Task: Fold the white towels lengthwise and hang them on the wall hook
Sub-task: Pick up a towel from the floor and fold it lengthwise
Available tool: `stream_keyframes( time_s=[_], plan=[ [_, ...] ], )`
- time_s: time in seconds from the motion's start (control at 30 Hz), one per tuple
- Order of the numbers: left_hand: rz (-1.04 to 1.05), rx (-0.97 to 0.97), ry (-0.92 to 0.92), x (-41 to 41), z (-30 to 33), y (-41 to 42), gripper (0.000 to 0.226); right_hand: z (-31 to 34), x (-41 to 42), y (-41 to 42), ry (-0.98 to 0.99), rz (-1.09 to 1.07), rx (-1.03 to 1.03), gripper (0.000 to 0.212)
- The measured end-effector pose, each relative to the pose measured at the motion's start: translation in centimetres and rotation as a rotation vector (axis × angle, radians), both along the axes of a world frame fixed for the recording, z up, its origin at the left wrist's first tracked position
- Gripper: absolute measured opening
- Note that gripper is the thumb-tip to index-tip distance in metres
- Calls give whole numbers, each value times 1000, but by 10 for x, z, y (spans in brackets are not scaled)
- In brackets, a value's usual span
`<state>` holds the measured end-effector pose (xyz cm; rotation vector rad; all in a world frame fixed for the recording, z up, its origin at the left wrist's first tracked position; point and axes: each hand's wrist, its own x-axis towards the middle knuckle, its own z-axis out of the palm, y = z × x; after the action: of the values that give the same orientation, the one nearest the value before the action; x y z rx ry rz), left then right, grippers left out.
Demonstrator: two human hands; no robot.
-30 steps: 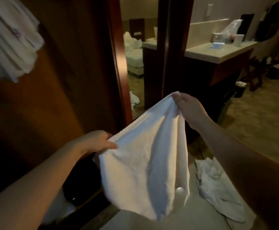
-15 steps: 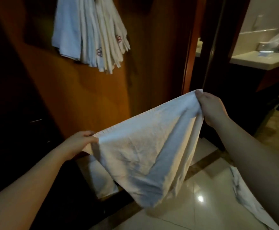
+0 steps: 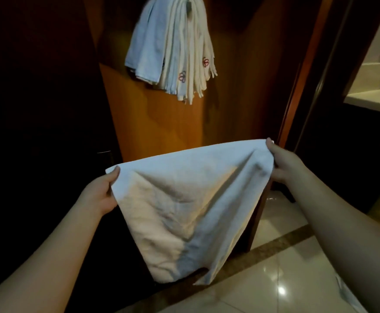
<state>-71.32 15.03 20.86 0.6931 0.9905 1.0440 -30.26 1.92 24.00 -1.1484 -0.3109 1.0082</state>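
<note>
The left hand (image 3: 101,193) and right hand (image 3: 286,163) each pinch a top corner of a white towel (image 3: 184,206), stretched below the hung towels (image 3: 175,50), whose small red embroidered marks (image 3: 182,76) look like logos, unreadable.

Glossy tiled floor (image 3: 297,279); wooden wall panel (image 3: 162,132); pale countertop (image 3: 372,102) far right.

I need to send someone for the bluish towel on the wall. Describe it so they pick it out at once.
Find the orange-brown wooden wall panel straight ahead, above the white towel held spread between the left hand and right hand. A bunch of folded towels hangs high on it. The bluish towel is the leftmost, pale blue where its neighbours are cream with small red emblems.
</note>
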Motion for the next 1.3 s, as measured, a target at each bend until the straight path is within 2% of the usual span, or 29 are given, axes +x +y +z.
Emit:
stream_keyframes(
  time_s=[0.13, 0.27, 0.37, 0.47, 0.6, 0.73, 0.9, 1.0, 1.3],
  plan=[
    [148, -116, -45, 13, 5, -12, 21, -15, -52, 1, 258, -60, -75, 31],
    [183, -21, -73, 38, 10, -43, 41, -23, -110, -7, 320, -109, -54, 39],
    [138, 41, -94, 56, 14, -75, 39, -16, -151, -22, 335, -120, -9, 32],
    [52, 104, -69, 69, 17, -105, 34, -15, -187, -33, 66, -95, -10, 29],
    [-78, 226, -10, 80, 15, -127, 29, -15, -220, -46, -591, -48, 9, 33],
    [-177, 318, 53, 81, 14, -137, 31, -15, -230, -52, -900, 3, 106, 27],
    [-307, 460, 133, 83, 16, -147, 33, -20, -229, -55, -1017, 28, 195, 24],
    [-388, 466, 126, 82, 17, -150, 45, -20, -226, -57, -1012, 44, 213, 20],
    [-366, 578, 75, 76, 19, -161, 63, -14, -223, -62, -987, 130, 271, 28]
  ],
)
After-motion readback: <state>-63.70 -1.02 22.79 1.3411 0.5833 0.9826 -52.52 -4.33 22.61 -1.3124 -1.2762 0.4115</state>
